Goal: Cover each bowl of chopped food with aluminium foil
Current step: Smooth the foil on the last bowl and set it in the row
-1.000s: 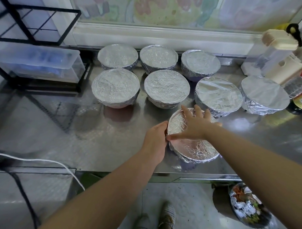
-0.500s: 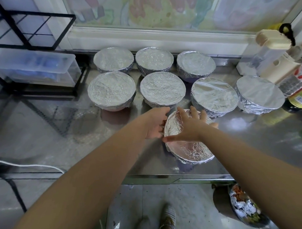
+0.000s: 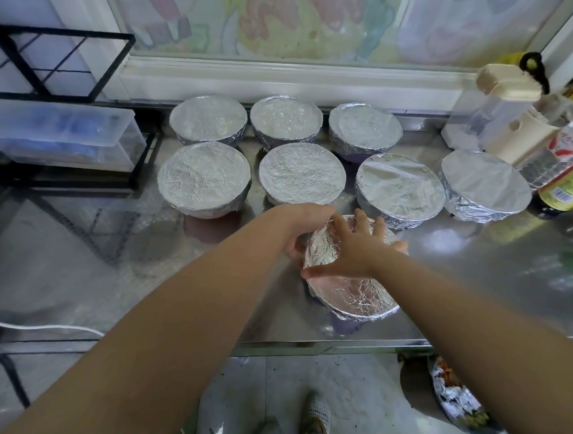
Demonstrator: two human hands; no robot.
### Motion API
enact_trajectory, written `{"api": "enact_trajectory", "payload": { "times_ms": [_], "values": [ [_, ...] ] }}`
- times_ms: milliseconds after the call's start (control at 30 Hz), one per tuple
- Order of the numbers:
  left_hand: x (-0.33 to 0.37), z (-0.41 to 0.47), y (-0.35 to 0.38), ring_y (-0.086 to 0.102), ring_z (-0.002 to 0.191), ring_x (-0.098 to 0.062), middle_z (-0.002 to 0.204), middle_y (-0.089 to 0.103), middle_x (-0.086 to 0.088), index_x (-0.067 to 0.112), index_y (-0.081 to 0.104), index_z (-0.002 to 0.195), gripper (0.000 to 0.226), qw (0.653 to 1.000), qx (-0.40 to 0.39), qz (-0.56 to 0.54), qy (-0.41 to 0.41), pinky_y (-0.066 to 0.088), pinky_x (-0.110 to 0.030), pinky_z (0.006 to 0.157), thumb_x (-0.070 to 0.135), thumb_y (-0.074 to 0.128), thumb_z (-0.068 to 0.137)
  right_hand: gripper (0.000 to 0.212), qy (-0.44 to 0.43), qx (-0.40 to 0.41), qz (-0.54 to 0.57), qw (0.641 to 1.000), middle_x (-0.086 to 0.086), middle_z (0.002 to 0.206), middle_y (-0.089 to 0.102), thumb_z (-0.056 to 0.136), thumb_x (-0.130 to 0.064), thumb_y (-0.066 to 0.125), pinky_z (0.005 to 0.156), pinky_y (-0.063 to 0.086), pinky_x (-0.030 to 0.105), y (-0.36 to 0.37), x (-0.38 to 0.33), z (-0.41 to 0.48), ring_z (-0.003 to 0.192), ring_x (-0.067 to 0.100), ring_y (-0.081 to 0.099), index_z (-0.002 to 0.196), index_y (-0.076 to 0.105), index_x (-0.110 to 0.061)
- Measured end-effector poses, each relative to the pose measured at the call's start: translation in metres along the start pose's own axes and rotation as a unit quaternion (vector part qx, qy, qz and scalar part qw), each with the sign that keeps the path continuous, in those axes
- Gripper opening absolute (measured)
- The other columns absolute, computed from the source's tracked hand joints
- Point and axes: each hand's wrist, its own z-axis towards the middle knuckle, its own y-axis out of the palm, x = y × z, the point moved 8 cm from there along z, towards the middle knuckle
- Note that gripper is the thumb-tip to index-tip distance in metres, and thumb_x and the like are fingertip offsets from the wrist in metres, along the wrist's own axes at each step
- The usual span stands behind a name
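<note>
Counter (image 3: 114,275), steel, carrying seven covered bowls (image 3: 302,173) in two rows toward its back edge. An eighth bowl (image 3: 357,294), foil-wrapped, stands near the front edge. Right hand (image 3: 352,251) lies flat on its top, fingers straight and spread. Left hand (image 3: 306,222) cups the far-left side, fingers curled round the rim.

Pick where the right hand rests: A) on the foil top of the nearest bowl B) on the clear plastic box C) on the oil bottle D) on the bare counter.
A: the right hand lies spread on the foil of the nearest bowl.
</note>
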Motion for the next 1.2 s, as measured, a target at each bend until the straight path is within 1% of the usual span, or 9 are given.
{"api": "enact_trajectory", "payload": {
  "times_ms": [100, 233, 333, 433, 633, 733, 867, 1033, 1200],
  "values": [
    [0.002, 0.004, 0.004, 0.068, 0.1, -0.035, 0.116, 0.069, -0.012, 0.018, 0.064, 0.119, 0.049, 1.0, -0.002, 0.013, -0.003, 0.059, -0.049, 0.066, 0.052, 0.038, 0.095, 0.146, 0.017, 0.005, 0.017, 1.0, 0.001, 0.167, -0.025, 0.046, -0.098, 0.065, 0.107, 0.004, 0.084, 0.001, 0.001, -0.002, 0.15, 0.043, -0.024, 0.155, -0.018, -0.047],
    [0.0, 0.01, -0.005, 0.068, 0.106, -0.034, 0.115, 0.071, -0.011, 0.014, 0.068, 0.11, 0.052, 0.995, 0.046, -0.058, 0.062, 0.055, -0.051, 0.089, 0.054, 0.047, 0.082, 0.155, 0.059, -0.004, 0.042, 0.997, 0.006, 0.163, -0.033, 0.033, -0.108, 0.049, 0.109, 0.003, 0.082, 0.005, 0.01, 0.006, 0.148, 0.045, -0.029, 0.152, -0.028, -0.045],
    [-0.015, 0.009, -0.018, 0.069, 0.094, -0.026, 0.094, 0.072, -0.003, 0.014, 0.068, 0.104, 0.027, 0.96, 0.092, -0.215, 0.153, 0.053, -0.032, 0.071, 0.034, 0.049, 0.099, 0.157, 0.049, 0.003, 0.051, 0.998, 0.012, 0.161, -0.035, 0.028, -0.111, 0.044, 0.109, -0.001, 0.082, 0.003, 0.016, 0.014, 0.145, 0.047, -0.033, 0.15, -0.031, -0.045],
    [-0.045, 0.006, -0.013, 0.063, 0.074, -0.019, 0.074, 0.068, 0.0, 0.013, 0.065, 0.087, 0.022, 0.912, 0.105, -0.354, 0.18, 0.045, -0.032, 0.064, 0.019, 0.049, 0.1, 0.16, 0.008, 0.0, 0.03, 1.0, 0.012, 0.164, -0.029, 0.021, -0.11, 0.045, 0.112, 0.001, 0.079, -0.001, 0.012, 0.017, 0.145, 0.05, -0.03, 0.151, -0.025, -0.049],
    [-0.098, 0.001, 0.018, 0.062, 0.099, -0.028, 0.105, 0.068, -0.014, 0.011, 0.068, 0.091, 0.015, 0.879, 0.137, -0.447, 0.098, 0.051, -0.042, 0.093, 0.02, 0.056, 0.092, 0.147, 0.004, 0.004, 0.016, 1.0, 0.014, 0.164, -0.03, 0.038, -0.103, 0.052, 0.117, 0.002, 0.073, -0.002, 0.008, 0.013, 0.145, 0.054, -0.026, 0.15, -0.027, -0.05],
    [-0.095, -0.007, 0.042, 0.066, 0.09, -0.026, 0.09, 0.073, -0.013, 0.005, 0.066, 0.097, 0.022, 0.872, 0.082, -0.476, 0.078, 0.053, -0.042, 0.094, 0.016, 0.048, 0.102, 0.137, -0.001, 0.004, 0.003, 1.0, 0.015, 0.165, -0.025, 0.05, -0.099, 0.056, 0.118, 0.004, 0.071, -0.002, 0.006, 0.01, 0.146, 0.055, -0.022, 0.154, -0.02, -0.05],
    [-0.084, -0.015, 0.044, 0.066, 0.082, -0.022, 0.082, 0.073, -0.01, 0.005, 0.065, 0.102, 0.029, 0.864, 0.059, -0.495, 0.074, 0.055, -0.036, 0.077, 0.024, 0.042, 0.105, 0.146, -0.001, 0.013, 0.019, 1.0, 0.01, 0.167, -0.017, 0.031, -0.107, 0.049, 0.112, 0.012, 0.078, -0.001, 0.008, 0.013, 0.148, 0.054, -0.018, 0.152, -0.013, -0.055],
    [-0.077, -0.018, 0.043, 0.069, 0.093, -0.026, 0.101, 0.074, -0.015, 0.005, 0.067, 0.113, 0.035, 0.874, 0.049, -0.48, 0.066, 0.051, -0.043, 0.1, 0.028, 0.042, 0.104, 0.155, -0.001, 0.013, 0.03, 0.999, 0.009, 0.167, -0.018, 0.018, -0.107, 0.04, 0.111, 0.012, 0.079, 0.0, 0.008, 0.011, 0.147, 0.053, -0.02, 0.153, -0.012, -0.053],
    [-0.077, -0.015, 0.044, 0.065, 0.11, -0.031, 0.111, 0.073, -0.017, 0.006, 0.063, 0.121, 0.051, 0.841, 0.012, -0.535, 0.075, 0.043, -0.046, 0.11, 0.043, 0.03, 0.106, 0.158, 0.005, 0.021, 0.024, 0.999, 0.012, 0.167, -0.019, 0.013, -0.112, 0.033, 0.113, 0.008, 0.077, 0.002, 0.009, 0.019, 0.148, 0.051, -0.02, 0.152, -0.015, -0.053]
  ]
}}
